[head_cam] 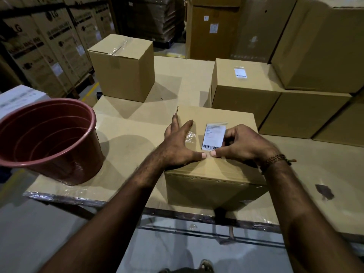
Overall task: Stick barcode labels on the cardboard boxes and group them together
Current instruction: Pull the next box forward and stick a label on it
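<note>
1. The near cardboard box (214, 170) sits at the table's (128, 134) front edge, with the barcode label (213, 137) lying on its top.
2. The right hand (246, 143) has its fingers curled at the label's right edge, thumb pressing by the lower corner. Whether it pinches the label, I cannot tell.
3. The left hand (178, 142) lies spread flat on the box top, thumb meeting the right thumb.
4. My read: this label is mid-application, not yet smoothed down.
5. One labelled box (242, 89) sits back right, seemingly done.
6. One unlabelled box (123, 67) waits back left, well apart, so grouping remains.
7. One red bucket (49, 138) stands left.
</note>
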`<state>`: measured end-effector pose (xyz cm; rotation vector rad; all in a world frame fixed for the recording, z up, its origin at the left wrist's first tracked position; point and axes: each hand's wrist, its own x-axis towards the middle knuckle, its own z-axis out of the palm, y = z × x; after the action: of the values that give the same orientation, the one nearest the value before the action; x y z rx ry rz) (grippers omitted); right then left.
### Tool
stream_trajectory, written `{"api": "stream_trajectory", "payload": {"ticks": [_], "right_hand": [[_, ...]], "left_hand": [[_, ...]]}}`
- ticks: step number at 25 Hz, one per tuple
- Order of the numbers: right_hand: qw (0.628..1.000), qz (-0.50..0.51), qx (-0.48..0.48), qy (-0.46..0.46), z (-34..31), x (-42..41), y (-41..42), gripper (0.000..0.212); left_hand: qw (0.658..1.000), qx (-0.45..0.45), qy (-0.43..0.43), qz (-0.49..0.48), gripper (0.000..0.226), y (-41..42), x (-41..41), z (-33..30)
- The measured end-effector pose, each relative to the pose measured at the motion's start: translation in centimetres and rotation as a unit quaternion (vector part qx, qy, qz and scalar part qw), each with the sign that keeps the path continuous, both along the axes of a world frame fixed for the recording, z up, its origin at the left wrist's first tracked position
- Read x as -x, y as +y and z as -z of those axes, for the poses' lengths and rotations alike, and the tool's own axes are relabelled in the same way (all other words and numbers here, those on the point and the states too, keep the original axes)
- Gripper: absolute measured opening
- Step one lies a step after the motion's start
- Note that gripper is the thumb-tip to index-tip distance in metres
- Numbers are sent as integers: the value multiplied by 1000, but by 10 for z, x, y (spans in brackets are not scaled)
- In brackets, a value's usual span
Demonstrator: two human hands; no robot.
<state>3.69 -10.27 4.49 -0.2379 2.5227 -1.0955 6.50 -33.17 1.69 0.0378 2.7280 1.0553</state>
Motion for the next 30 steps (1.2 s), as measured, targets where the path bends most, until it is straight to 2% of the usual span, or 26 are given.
{"api": "stream_trajectory", "payload": {"ticks": [3, 12, 20, 25, 30], "right_hand": [[1000, -1, -9, -3, 2, -1, 1, 26], [999, -5, 51, 2, 7, -3, 4, 18], [997, -1, 71, -8, 4, -4, 3, 26], [974, 27, 209, -81, -2, -7, 10, 31], [972, 36, 222, -70, -5, -9, 7, 30]], "left_hand": [[1000, 0, 3, 3, 123, -1, 0, 0], [1000, 12, -1, 16, 124, -1, -1, -4], [998, 24, -32, 46, 129, -6, -3, -13], [998, 29, -30, 52, 130, -7, -3, -12], [998, 26, -31, 57, 131, -9, -2, -11]]}}
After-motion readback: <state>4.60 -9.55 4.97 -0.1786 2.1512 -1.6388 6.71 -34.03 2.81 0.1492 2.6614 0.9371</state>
